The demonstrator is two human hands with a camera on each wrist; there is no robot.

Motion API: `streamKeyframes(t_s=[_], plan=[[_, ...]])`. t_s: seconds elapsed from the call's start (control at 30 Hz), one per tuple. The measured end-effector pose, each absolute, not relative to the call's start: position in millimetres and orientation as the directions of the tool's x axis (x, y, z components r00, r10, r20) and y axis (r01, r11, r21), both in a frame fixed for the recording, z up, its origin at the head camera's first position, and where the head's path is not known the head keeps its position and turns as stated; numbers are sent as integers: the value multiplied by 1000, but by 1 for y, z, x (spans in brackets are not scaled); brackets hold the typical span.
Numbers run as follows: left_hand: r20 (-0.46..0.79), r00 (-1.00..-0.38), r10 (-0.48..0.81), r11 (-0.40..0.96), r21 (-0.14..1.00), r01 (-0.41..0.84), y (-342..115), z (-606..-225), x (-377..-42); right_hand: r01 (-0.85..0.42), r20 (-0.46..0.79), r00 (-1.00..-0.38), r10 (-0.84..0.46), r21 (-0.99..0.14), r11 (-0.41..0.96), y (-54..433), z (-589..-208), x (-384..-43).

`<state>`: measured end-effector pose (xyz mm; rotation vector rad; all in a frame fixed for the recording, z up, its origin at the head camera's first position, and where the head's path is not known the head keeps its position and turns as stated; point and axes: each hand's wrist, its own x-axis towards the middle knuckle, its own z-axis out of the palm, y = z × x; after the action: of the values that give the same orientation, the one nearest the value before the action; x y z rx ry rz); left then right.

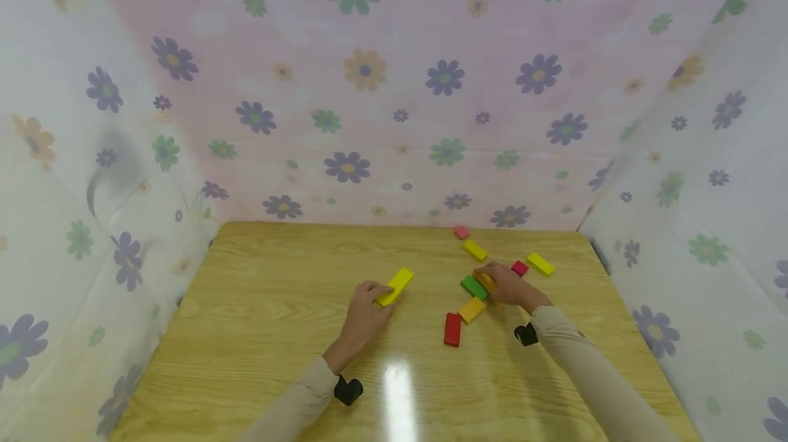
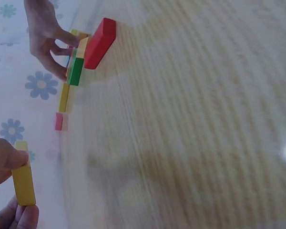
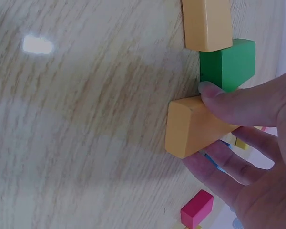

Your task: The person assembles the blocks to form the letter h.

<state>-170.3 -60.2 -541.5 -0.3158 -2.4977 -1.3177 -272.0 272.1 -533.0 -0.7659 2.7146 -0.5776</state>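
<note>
Yellow block pinched in the left grip, right grip clamped on an orange block, right beside the green block on the surface.

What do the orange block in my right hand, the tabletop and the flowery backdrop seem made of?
Held orange block: probably painted wood, satin; even colour, softened edges, though plastic is possible.
Tabletop: wood or wood-look laminate, glossy; grain and a bright reflection show.
Flowery backdrop: likely fabric, fairly matte; wrinkles show, though plastic sheeting is possible.

Screened-off space, room type unclear: flower-print sheets on three sides, wood-grain table.
</note>
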Motion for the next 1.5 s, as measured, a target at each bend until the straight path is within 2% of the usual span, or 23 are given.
streamKeyframes(t_s=[0.3,0.63,1.1,1.23,1.5], plan=[[370,-929,16,587,748,308,-75,-542,-133,-446,-130,-839,-529,-394,804,269,-534,-270],[370,-919,-139,583,781,226,-89,-548,-88,-474,-91,-837,-539,-371,799,268,-538,-266],[318,-908,-275,591,801,101,-101,-569,-56,-465,-100,-840,-533,-372,803,266,-537,-272],[270,-917,-295,580,813,53,-103,-573,-48,-446,-113,-847,-520,-382,809,266,-536,-273],[123,-918,-376,574,809,-127,-103,-579,-28,-400,-152,-857,-492,-406,822,268,-538,-273]])
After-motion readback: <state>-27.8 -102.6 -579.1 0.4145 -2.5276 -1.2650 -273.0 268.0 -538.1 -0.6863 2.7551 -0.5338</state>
